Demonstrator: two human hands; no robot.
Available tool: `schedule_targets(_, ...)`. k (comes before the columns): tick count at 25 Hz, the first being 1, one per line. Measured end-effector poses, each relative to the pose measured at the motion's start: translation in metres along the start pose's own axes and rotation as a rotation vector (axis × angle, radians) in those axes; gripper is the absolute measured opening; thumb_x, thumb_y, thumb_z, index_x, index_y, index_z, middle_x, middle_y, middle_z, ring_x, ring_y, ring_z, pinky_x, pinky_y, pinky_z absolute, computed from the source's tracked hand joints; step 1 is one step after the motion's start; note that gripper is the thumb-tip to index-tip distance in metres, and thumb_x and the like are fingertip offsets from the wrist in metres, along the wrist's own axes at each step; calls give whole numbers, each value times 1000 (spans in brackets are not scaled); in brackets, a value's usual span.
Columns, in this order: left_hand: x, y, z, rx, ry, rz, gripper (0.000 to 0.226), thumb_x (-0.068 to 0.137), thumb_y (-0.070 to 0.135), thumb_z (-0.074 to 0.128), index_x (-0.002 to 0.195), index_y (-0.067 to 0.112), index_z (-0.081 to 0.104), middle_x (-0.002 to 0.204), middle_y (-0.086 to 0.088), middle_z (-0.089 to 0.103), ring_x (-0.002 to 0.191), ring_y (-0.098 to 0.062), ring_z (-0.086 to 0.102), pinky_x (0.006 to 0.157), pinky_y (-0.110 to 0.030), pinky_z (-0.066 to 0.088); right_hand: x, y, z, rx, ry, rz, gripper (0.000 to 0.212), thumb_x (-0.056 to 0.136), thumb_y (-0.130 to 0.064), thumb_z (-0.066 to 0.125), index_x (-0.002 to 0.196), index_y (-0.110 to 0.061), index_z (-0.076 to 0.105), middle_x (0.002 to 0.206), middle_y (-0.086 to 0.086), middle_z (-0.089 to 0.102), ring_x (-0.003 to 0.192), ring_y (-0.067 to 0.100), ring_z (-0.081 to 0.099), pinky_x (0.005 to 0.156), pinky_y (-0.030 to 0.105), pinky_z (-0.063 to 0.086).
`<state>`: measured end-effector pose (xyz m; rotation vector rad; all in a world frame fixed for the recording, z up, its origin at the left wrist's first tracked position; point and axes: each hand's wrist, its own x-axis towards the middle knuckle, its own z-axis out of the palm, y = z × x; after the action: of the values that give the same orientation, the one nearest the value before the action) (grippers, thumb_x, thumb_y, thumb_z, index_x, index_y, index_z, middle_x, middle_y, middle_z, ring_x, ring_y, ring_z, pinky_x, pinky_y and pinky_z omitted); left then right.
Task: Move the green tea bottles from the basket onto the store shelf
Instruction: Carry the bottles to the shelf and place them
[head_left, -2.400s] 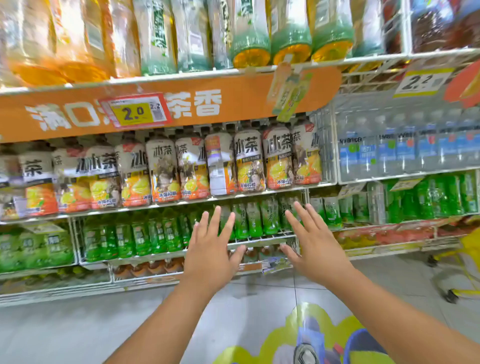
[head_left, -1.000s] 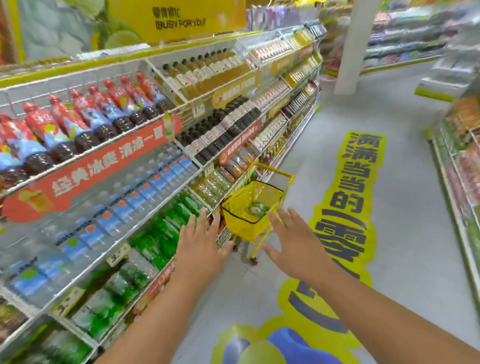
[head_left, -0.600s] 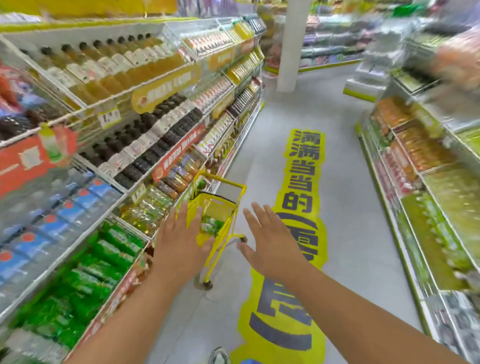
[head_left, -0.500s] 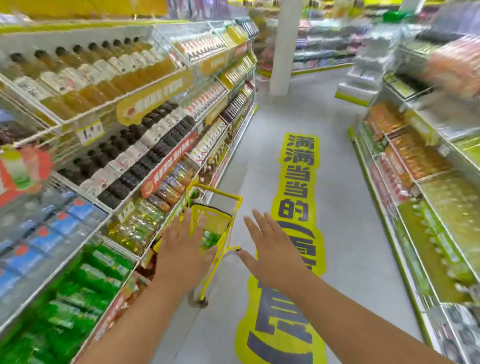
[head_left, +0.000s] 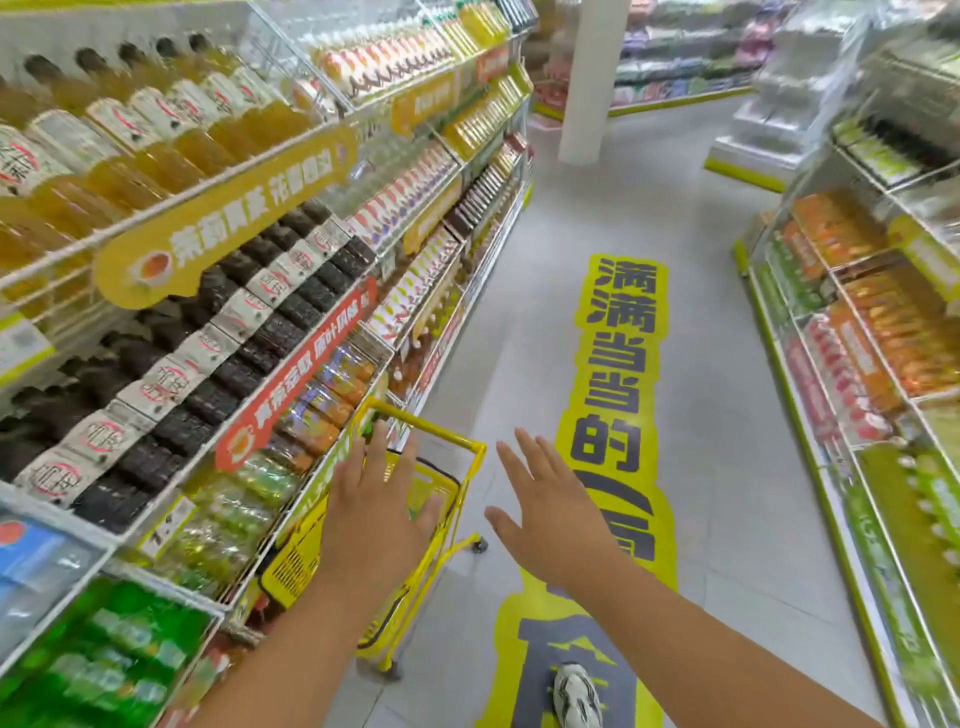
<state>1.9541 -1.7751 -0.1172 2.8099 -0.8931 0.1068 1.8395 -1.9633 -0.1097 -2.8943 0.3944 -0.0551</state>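
A yellow wheeled basket stands on the floor against the left shelving. My left hand is stretched out over it with straight, spread fingers and hides most of its inside; only a sliver of green shows by my thumb. My right hand hovers to the right of the basket, fingers spread, holding nothing. Green tea bottles fill the low shelf at the bottom left.
The left shelving carries rows of yellow, dark and pale drinks along the aisle. A second shelf run lines the right side. A yellow floor sticker runs down the grey aisle, with my shoe on it. A white pillar stands far ahead.
The view has swung from facing the shelf to looking down the aisle. The basket has come nearer, and both open hands now reach it, the left over its top.
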Motion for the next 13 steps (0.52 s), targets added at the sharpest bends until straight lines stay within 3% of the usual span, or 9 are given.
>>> schedule_targets(6, 64, 13, 39, -42, 22, -288, 79, 97, 66, 39, 163, 31, 12, 171, -6, -5, 157, -31, 0, 126, -48, 10, 123, 51, 16, 39, -124, -235, 77, 103, -55, 41, 165, -22, 8, 173, 3, -3, 159, 26, -4, 127, 40, 9)
schedule_targets(13, 107, -19, 90, -76, -3, -634, 78, 98, 68, 39, 162, 32, 15, 171, -6, -5, 157, -32, 0, 126, -48, 6, 239, 35, 80, 5, -227, -452, 78, 100, -49, 50, 164, -17, 17, 172, 9, 4, 158, 33, 8, 127, 46, 16)
